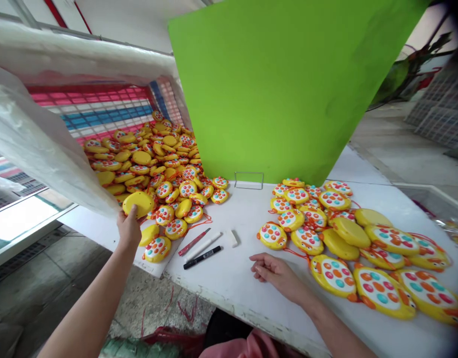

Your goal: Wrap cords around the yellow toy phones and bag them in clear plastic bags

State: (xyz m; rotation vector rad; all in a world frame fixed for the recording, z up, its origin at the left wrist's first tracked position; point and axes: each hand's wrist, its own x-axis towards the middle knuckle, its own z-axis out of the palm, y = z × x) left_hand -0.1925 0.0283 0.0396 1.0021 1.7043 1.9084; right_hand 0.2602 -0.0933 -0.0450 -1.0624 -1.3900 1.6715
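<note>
My left hand (129,226) grips a yellow animal-shaped toy (138,204) at the left pile, its plain back facing me and my thumb over its lower edge. Around it lie many similar toys (175,228) with white tops, coloured dots and orange cords. On the white table my right hand (275,274) rests empty, its fingers loosely bent and partly apart. Just beyond and to its right sits a second group of these toys (307,240), most with dots up and a few showing plain yellow backs.
Between the piles lie a red craft knife (194,242), a white pen (203,247), a black marker (202,257) and a white eraser (232,238). A green board (273,94) stands upright behind a wire stand (248,181). White plastic sheeting (49,134) edges the left heap.
</note>
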